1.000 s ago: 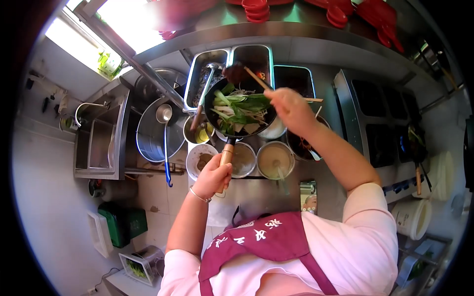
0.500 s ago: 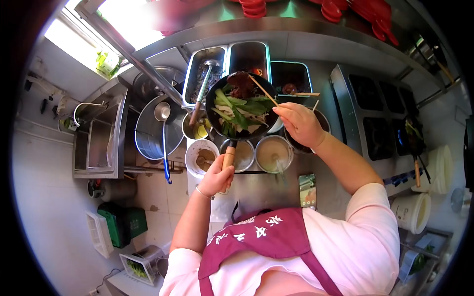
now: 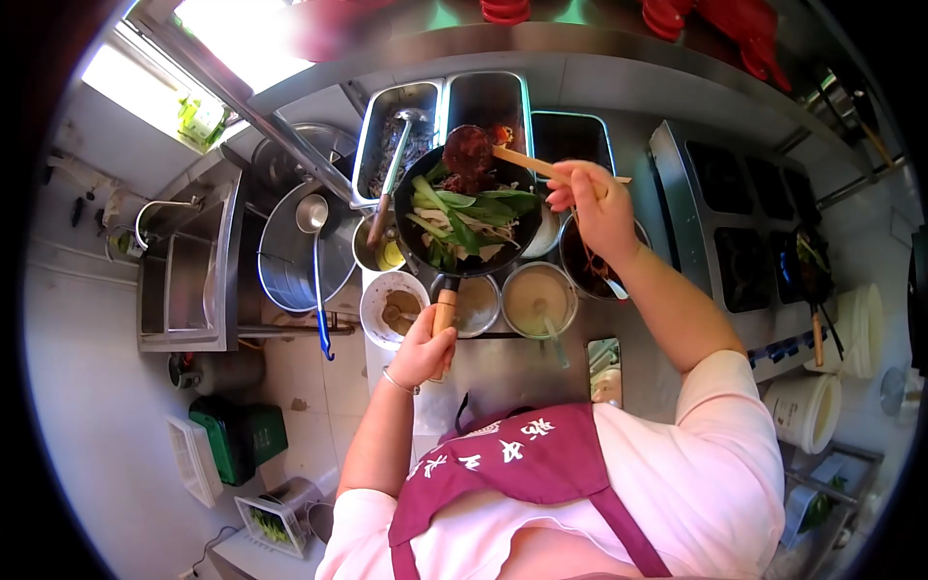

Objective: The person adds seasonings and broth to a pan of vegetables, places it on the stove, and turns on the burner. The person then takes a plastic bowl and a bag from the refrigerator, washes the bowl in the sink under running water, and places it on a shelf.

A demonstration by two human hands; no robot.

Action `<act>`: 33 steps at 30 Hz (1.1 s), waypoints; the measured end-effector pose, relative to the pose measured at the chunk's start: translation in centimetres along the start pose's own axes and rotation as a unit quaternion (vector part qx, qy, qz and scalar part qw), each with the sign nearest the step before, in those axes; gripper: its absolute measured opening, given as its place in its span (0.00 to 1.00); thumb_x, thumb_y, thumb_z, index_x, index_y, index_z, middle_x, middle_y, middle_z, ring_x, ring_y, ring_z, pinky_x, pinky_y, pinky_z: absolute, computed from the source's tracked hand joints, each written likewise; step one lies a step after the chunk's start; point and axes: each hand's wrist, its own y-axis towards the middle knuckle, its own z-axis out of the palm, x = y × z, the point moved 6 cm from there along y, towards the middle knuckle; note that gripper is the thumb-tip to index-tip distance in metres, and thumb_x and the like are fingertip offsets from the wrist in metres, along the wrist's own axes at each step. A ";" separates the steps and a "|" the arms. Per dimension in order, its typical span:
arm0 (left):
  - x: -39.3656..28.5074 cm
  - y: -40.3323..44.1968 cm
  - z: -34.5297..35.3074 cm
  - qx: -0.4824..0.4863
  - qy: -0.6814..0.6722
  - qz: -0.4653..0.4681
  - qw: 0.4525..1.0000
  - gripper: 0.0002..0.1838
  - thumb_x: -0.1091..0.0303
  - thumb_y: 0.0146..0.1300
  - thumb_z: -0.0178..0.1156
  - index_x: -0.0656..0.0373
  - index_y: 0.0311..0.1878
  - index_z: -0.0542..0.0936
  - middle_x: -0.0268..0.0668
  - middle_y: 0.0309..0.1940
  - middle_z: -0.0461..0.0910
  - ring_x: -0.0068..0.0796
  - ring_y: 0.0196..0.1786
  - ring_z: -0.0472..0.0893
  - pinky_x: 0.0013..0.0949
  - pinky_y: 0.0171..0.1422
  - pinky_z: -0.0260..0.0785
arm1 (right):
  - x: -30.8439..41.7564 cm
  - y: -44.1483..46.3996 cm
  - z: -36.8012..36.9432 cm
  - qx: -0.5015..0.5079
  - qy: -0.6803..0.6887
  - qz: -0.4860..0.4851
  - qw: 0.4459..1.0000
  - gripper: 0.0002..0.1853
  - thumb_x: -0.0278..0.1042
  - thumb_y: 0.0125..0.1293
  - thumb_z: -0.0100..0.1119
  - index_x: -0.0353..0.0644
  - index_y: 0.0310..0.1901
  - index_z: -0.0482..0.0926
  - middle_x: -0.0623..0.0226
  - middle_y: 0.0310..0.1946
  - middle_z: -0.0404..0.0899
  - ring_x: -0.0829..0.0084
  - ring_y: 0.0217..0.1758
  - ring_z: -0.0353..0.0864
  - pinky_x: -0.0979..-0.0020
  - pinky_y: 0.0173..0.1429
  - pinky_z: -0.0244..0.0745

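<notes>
fingers of the left hand (image 3: 425,350) wrap round the wooden handle (image 3: 444,314) of a black pan (image 3: 512,251); those of the right hand (image 3: 601,208) close on a wooden-handled utensil (image 3: 525,160), its dark red head at the pan's far side. green leaves (image 3: 474,207) and pale strands (image 3: 498,235) lie in the pan, just beyond a white bowl (image 3: 370,302) and before metal trays (image 3: 446,92).

Green bin (image 3: 237,440) beside white container (image 3: 194,461)
</notes>
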 end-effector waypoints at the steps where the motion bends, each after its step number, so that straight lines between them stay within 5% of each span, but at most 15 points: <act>1: 0.2 0.0 -0.1 -0.007 0.006 -0.005 1.000 0.20 0.72 0.62 0.50 0.65 0.56 0.61 0.31 0.23 0.68 0.19 0.17 0.68 0.23 0.21 0.63 | -0.9 0.6 -0.3 -0.020 0.058 0.062 0.996 0.14 0.34 0.71 0.41 0.33 0.45 0.74 0.62 0.33 0.79 0.78 0.31 0.80 0.76 0.37 0.78; 6: 0.2 -0.2 -0.4 -0.019 -0.003 -0.020 1.000 0.18 0.73 0.61 0.48 0.65 0.55 0.62 0.32 0.25 0.68 0.18 0.17 0.67 0.23 0.21 0.63 | -3.9 3.2 -0.7 -0.073 0.186 0.188 0.962 0.16 0.37 0.72 0.38 0.33 0.44 0.74 0.60 0.31 0.79 0.75 0.29 0.79 0.74 0.37 0.79; 12: -0.1 -0.8 -0.7 -0.010 -0.011 -0.013 1.000 0.19 0.72 0.63 0.50 0.64 0.56 0.61 0.31 0.22 0.69 0.18 0.17 0.68 0.23 0.22 0.63 | -6.5 7.3 -1.3 -0.126 0.197 0.168 0.958 0.16 0.37 0.71 0.38 0.35 0.42 0.74 0.61 0.29 0.79 0.75 0.28 0.79 0.76 0.33 0.77; 16: 0.1 -3.4 -1.9 -0.031 -0.005 -0.019 0.999 0.19 0.73 0.63 0.50 0.63 0.57 0.61 0.31 0.25 0.69 0.18 0.18 0.68 0.23 0.22 0.63 | -13.3 8.5 0.7 -0.132 0.005 0.147 0.980 0.14 0.36 0.70 0.42 0.34 0.39 0.75 0.64 0.24 0.79 0.77 0.23 0.78 0.76 0.29 0.78; 21: 0.1 -8.2 -1.3 -0.052 -0.033 0.007 0.998 0.19 0.73 0.63 0.48 0.62 0.57 0.62 0.32 0.26 0.67 0.17 0.16 0.66 0.20 0.19 0.62 | -19.9 7.1 3.6 -0.047 0.054 0.284 0.956 0.15 0.36 0.67 0.49 0.30 0.46 0.71 0.59 0.29 0.78 0.70 0.28 0.81 0.74 0.31 0.78; 24: -0.6 -9.2 -0.9 -0.060 -0.035 0.024 0.997 0.19 0.72 0.64 0.49 0.65 0.57 0.61 0.32 0.26 0.67 0.17 0.15 0.65 0.19 0.18 0.61 | -17.8 6.7 1.8 -0.134 0.038 0.279 0.950 0.27 0.36 0.64 0.51 0.28 0.60 0.58 0.57 0.33 0.78 0.70 0.28 0.81 0.72 0.32 0.79; 26: 0.1 -11.1 -1.3 -0.074 -0.045 0.017 0.996 0.20 0.71 0.63 0.49 0.65 0.57 0.60 0.33 0.25 0.67 0.17 0.14 0.64 0.19 0.17 0.60 | -14.4 4.3 0.9 -0.156 -0.035 0.216 0.963 0.23 0.34 0.60 0.56 0.31 0.54 0.65 0.61 0.27 0.79 0.72 0.23 0.81 0.73 0.26 0.77; 29: 0.9 -12.2 -0.1 -0.081 -0.043 0.030 0.995 0.20 0.70 0.63 0.49 0.65 0.57 0.60 0.33 0.25 0.67 0.16 0.14 0.64 0.19 0.16 0.60 | -8.8 -2.1 -0.3 0.044 -0.116 0.136 0.983 0.09 0.30 0.60 0.51 0.38 0.40 0.77 0.64 0.28 0.80 0.72 0.31 0.80 0.73 0.37 0.73; 30: 1.0 -12.3 0.1 -0.085 -0.042 0.033 0.995 0.20 0.70 0.63 0.49 0.65 0.57 0.60 0.33 0.25 0.67 0.16 0.14 0.64 0.19 0.16 0.60 | -6.0 -5.0 -0.3 0.149 -0.154 0.103 0.971 0.11 0.27 0.60 0.49 0.40 0.44 0.77 0.70 0.30 0.77 0.78 0.28 0.74 0.76 0.33 0.70; 33: 0.3 -12.5 0.0 -0.083 -0.046 0.030 0.995 0.20 0.69 0.63 0.49 0.65 0.57 0.60 0.32 0.25 0.67 0.16 0.15 0.64 0.19 0.17 0.60 | -4.3 -13.3 -1.7 0.272 -0.331 0.074 0.900 0.17 0.22 0.55 0.48 0.42 0.48 0.75 0.58 0.35 0.78 0.60 0.41 0.78 0.65 0.46 0.73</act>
